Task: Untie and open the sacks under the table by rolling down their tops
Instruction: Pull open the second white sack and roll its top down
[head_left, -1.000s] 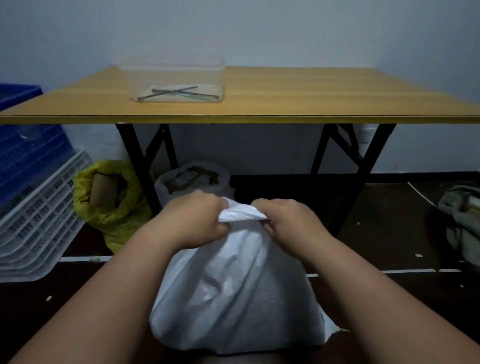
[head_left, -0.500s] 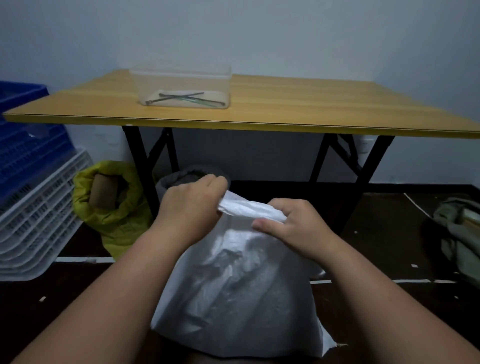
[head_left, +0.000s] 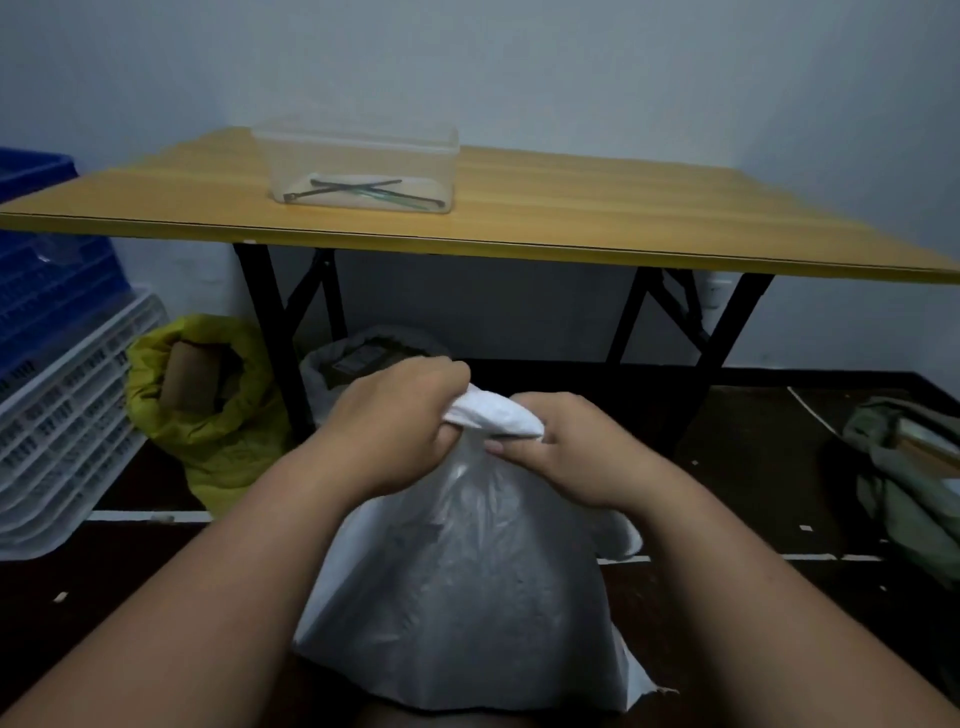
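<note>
A white woven sack (head_left: 457, 587) stands on the dark floor right in front of me, its top bunched into a thick white roll. My left hand (head_left: 395, 431) grips the left end of that roll with curled fingers. My right hand (head_left: 561, 447) grips the right end, thumb underneath. Behind my hands, under the table, a grey-white sack (head_left: 358, 353) stands with its top rolled down and dark contents showing. A yellow sack (head_left: 208, 410) with its top rolled down stands to the left of the table leg, a brown cylinder inside it.
A wooden table (head_left: 571, 218) on black folding legs (head_left: 275, 332) stands over the sacks, with a clear plastic box (head_left: 363, 166) on it. Blue and white crates (head_left: 57, 374) are stacked at the left. A greenish bag (head_left: 904, 478) lies at the right.
My hands have drawn together on the sack's top and both now clench the bunched roll; half a second ago the right hand lay flatter on the fabric. The view has tilted slightly.
</note>
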